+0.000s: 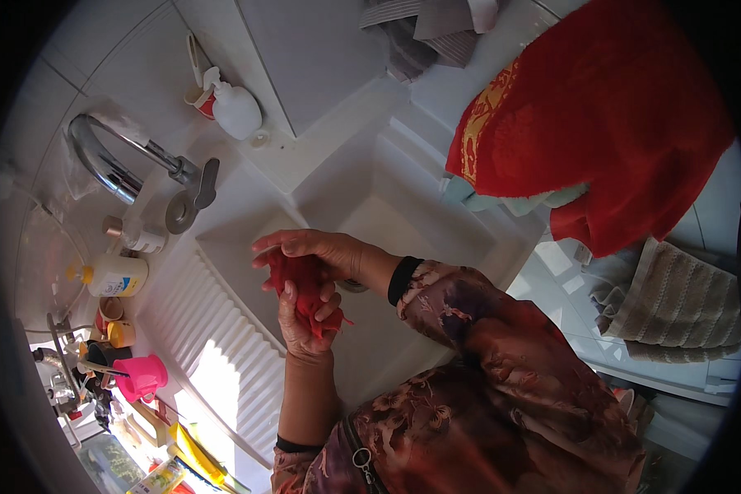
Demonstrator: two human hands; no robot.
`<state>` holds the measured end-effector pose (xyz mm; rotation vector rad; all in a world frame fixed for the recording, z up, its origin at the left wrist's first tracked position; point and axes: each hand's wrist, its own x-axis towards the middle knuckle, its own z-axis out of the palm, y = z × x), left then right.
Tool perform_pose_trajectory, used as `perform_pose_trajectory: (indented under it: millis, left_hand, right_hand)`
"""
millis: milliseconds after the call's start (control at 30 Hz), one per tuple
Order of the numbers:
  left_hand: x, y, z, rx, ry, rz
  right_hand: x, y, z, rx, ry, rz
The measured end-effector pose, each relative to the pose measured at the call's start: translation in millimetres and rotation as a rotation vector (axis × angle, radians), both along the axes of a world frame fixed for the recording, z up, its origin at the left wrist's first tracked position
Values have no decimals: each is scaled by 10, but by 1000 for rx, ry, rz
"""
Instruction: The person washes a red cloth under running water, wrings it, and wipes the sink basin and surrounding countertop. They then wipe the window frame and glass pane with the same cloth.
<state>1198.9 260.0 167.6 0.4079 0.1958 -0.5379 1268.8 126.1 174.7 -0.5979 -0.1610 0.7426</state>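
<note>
A crumpled wet-looking red cloth is bunched between my two hands over the white sink. My left hand grips its lower part, thumb on top and fingers curled around it; a loose red end sticks out beside the fingers. My right hand wraps the upper part from above, its fingers reaching past the cloth to the left. The hands press close together. Part of the cloth is hidden by the fingers. Behind my right wrist, the drain is partly visible.
A ribbed washboard slopes on the sink's left. Beyond it stand a chrome faucet, pump bottles and a pink cup. A large red towel is at upper right, with a grey-brown towel below.
</note>
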Motion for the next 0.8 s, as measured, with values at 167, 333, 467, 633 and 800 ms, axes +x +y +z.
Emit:
perform_pose_trajectory:
  millis: [167,333,467,633,800]
  left_hand:
    - [-36,49,-101,70,84,-136]
    - [-52,-90,16,310,106,-170]
    - [-61,-159,-20,522,43,-209]
    - [-97,-208,-105,690,-34,-248]
    - [-135,-329,-241,876,-63,-223]
  right_hand:
    - [43,28,116,-475,-227,13]
    - [64,69,32,-622,-373,-3]
    - [32,77,41,-756,-514,-4]
    - [-80,93,67,-1009,-547,-48]
    - [-189,135,-72,-1283,-763,-158]
